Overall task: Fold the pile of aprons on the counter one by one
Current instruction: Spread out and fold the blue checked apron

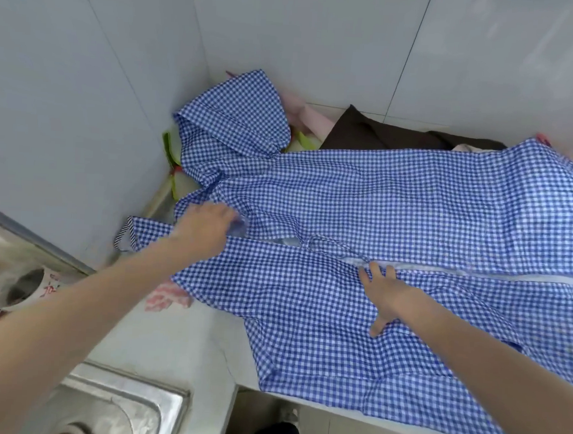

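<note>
Blue gingham apron (395, 202) lies spread on the counter (186, 337), long axis running left-right, sleeve end toward the corner wall at left, body trailing off frame right. Near edge is folded over toward the middle. Left hand (204, 232) sits on the folded edge by the sleeve, fingers curled into the cloth; looks like a pinch, motion blur makes it uncertain. Right hand (387, 295) lies flat, fingers spread, pressing the folded flap near its seam. Brown cloth (376, 132) and pink cloth (307, 116) sit behind. Steel sink (126, 404) lower left.
</note>
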Demonstrator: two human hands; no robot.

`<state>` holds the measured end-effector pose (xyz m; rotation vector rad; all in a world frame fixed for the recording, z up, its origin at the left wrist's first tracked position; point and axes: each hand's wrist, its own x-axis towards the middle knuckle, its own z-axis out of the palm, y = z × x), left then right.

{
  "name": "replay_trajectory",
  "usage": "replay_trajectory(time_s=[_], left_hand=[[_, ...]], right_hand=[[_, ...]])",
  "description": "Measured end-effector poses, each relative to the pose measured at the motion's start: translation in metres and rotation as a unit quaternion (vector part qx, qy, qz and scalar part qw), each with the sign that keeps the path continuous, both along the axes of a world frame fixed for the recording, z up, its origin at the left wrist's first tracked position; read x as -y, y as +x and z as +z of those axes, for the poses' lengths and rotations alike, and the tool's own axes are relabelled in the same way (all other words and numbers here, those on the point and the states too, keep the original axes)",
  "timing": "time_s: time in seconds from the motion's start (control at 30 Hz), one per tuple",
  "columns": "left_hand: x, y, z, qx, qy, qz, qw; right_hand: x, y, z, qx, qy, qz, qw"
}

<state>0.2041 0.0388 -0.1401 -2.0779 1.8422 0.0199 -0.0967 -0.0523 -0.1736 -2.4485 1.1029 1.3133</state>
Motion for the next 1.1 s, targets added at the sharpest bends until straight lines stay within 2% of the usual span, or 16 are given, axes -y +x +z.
replay_trajectory(time_s=[0.03, 0.1, 0.17, 0.23, 0.33, 0.4, 0.47, 0.6, 0.67, 0.7, 0.77, 0.83, 0.93, 1.0, 1.07, 1.1], left_hand=[[0.002, -0.024, 0.002, -0.066, -0.028, -0.058, 0.996], [-0.001, -0.046, -0.016, -0.124, -0.052, -0.172, 0.976], [-0.007, -0.051, -0.037, -0.171, 0.035, -0.159, 0.972], [-0.012, -0.051, -0.055, -0.148, 0.145, -0.157, 0.966], [-0.008, -0.033, -0.067, -0.095, 0.198, -0.144, 0.965], [0.0, -0.028, -0.057, -0.122, 0.234, -0.12, 0.957], [0.013, -0.03, -0.043, -0.173, 0.198, -0.114, 0.958], [0.042, -0.034, -0.012, -0.25, -0.034, -0.083, 0.964], [0.049, -0.028, -0.009, -0.194, -0.087, -0.053, 0.976], [0.052, -0.024, -0.011, -0.123, -0.068, -0.034, 0.989], [0.053, -0.015, -0.018, 0.006, 0.032, 0.004, 0.999], [0.054, -0.004, -0.028, 0.028, 0.117, 0.036, 0.992], [0.049, 0.022, -0.038, -0.075, 0.234, 0.076, 0.966], [0.041, 0.037, -0.038, -0.17, 0.303, 0.118, 0.93], [0.042, 0.046, -0.028, -0.289, 0.313, 0.176, 0.888], [0.045, 0.047, -0.021, -0.354, 0.281, 0.206, 0.868]], right_hand=[[0.0, 0.001, -0.001, -0.003, 0.002, -0.004, 1.0], [0.0, 0.0, -0.002, 0.002, 0.008, -0.012, 1.0], [-0.002, -0.003, -0.002, 0.003, 0.011, -0.014, 1.0], [-0.003, -0.003, 0.001, -0.002, 0.016, -0.01, 1.0], [0.002, 0.0, 0.007, -0.02, 0.032, 0.019, 0.999], [0.01, 0.0, 0.011, -0.021, 0.055, 0.007, 0.998], [0.024, 0.003, 0.023, 0.001, 0.08, -0.023, 0.997], [0.06, 0.02, 0.047, 0.18, 0.07, -0.051, 0.98], [0.073, 0.029, 0.044, 0.252, 0.023, -0.036, 0.967], [0.077, 0.034, 0.039, 0.263, 0.013, -0.021, 0.964], [0.076, 0.038, 0.027, 0.231, 0.035, 0.004, 0.972], [0.076, 0.04, 0.014, 0.183, 0.057, -0.002, 0.981], [0.085, 0.045, -0.002, 0.11, 0.086, -0.013, 0.99], [0.093, 0.055, -0.004, 0.045, 0.102, -0.005, 0.994], [0.101, 0.068, 0.002, -0.012, 0.131, 0.031, 0.991], [0.105, 0.072, 0.009, -0.03, 0.154, 0.038, 0.987]])
